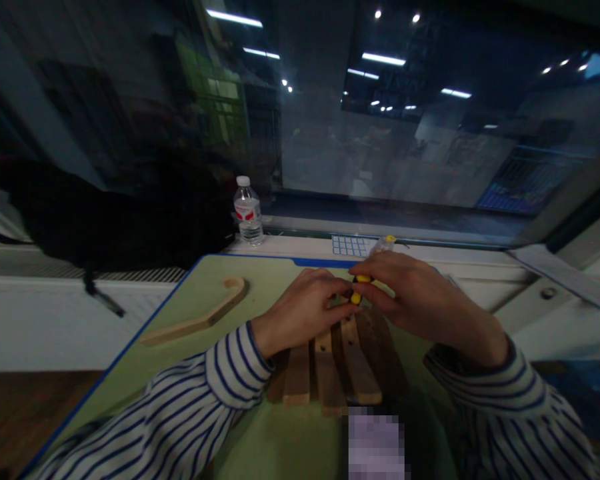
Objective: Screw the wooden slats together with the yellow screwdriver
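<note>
My right hand [405, 287] is closed on a short yellow-and-black screwdriver [356, 298], whose lower end is hidden behind the fingers. Close against it, my left hand [310, 303] is pinched, thumb and forefinger at the tool; whatever they hold is covered. Beneath both hands lie several pale wooden slats, among them a middle slat [330, 387] and a right slat [363, 373], with dark holes or screws near their upper ends. A dark brown wooden piece [387, 353] lies under and beside the slats.
A hooked wooden piece [207, 320] lies at left on the green table [260, 273], which has a blue edge. Behind it stand a water bottle [249, 213] and a black bag [110, 220] on the sill. A clear packet [383, 245] sits beyond my right hand, papers [565, 270] at right.
</note>
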Available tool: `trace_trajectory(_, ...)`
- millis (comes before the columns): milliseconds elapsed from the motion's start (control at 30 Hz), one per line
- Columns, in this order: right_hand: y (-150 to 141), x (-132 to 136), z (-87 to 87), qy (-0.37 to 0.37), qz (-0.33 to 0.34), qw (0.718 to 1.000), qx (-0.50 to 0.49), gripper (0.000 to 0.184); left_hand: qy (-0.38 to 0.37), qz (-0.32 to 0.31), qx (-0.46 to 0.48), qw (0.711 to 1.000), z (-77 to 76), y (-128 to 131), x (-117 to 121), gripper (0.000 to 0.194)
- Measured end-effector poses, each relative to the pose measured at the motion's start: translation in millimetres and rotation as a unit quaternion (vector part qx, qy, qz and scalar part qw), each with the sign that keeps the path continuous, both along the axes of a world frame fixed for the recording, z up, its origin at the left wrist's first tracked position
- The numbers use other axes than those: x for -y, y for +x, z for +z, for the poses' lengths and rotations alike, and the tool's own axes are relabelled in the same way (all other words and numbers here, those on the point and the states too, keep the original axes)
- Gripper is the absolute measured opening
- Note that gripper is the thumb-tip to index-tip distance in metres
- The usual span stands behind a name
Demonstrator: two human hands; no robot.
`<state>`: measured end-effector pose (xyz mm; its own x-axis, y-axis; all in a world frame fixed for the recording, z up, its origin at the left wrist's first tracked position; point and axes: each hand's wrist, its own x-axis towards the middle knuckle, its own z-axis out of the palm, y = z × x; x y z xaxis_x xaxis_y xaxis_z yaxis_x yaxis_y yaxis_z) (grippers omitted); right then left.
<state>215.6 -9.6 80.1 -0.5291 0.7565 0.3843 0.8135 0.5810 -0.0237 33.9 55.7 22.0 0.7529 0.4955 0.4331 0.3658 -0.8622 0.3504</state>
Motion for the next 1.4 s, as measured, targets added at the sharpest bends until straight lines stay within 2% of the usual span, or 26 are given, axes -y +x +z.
trace_trajectory(233,-0.7,3.2,-0.3,0.022,0.011,0.999,-0.024,0.031,-0.007,-0.001,0.011,1.0,-1.6,0.4,-1.0,0.021)
trace_trajectory(533,-1.9,3.4,2.5,-0.007,0.009,1.0,-0.006,0.023,-0.001,-0.012,-0.01,1.0,1.0,-0.3,-0.5,0.02)
trace_trajectory(1100,-0.4,1.3,1.1,-0.008,0.0,1.0,0.001,0.026,-0.017,-0.059,-0.032,0.998,1.7,0.0,-0.7,0.022)
trace_trajectory(1400,-2.0,1.9,2.5,-0.013,-0.006,1.0,0.001,0.028,-0.012,-0.03,-0.008,0.999,0.2,0.0,0.5,0.024)
